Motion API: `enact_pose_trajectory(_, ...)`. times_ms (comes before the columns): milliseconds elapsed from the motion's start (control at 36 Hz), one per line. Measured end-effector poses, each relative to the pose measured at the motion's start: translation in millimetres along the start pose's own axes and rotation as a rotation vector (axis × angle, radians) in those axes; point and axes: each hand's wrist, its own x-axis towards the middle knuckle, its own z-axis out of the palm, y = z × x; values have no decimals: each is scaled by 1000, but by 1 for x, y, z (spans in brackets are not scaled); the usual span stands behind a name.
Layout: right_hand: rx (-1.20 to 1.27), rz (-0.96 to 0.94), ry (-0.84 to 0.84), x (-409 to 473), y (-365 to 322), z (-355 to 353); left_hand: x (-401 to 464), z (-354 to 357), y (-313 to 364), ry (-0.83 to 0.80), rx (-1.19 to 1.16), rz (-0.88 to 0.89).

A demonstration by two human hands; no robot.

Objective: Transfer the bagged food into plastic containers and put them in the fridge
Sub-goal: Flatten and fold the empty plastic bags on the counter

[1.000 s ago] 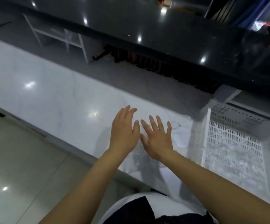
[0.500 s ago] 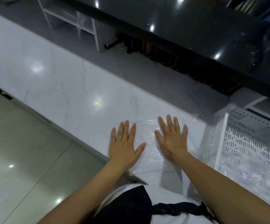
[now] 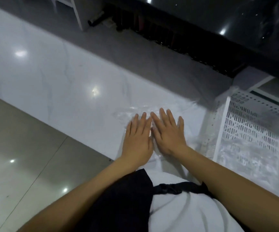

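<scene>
left hand (image 3: 138,139) flat, fingers straight, pressing clear plastic bag (image 3: 188,111) | right hand (image 3: 168,133) likewise | bag lies centre-right on white counter (image 3: 51,72), beside white basket (image 3: 245,124) | likely light, limp, slippery; pinch an edge

We note the white marble counter (image 3: 55,77) lying bare to the left of and beyond the left hand (image 3: 138,139), so a hand passes freely there as far as the grey back ledge (image 3: 152,64), which rises into the dark glossy upper surface (image 3: 219,17) and closes off the far side. Both hands lie flat and side by side on the clear plastic bag (image 3: 190,114), the right hand (image 3: 169,133) just beside the left. To the right, the white perforated basket (image 3: 245,131) stands near the right hand, its wall blocking sideways passage.
</scene>
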Motion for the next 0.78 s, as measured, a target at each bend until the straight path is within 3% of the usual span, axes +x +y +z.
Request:
enact_pose_trajectory(167,3,66,65,17,20,2,9,15,-15,-36,177,-86)
enact_pose_trajectory(444,85,366,133,30,57,-5,16,-6,-49,-3,127,-305)
enact_pose_trajectory(639,118,394,96,30,49,-11,24,-38,-65,170,-344,-372)
enact_pose_trajectory(778,226,325,77,18,28,-49,46,-61,-89,95,-276,-353)
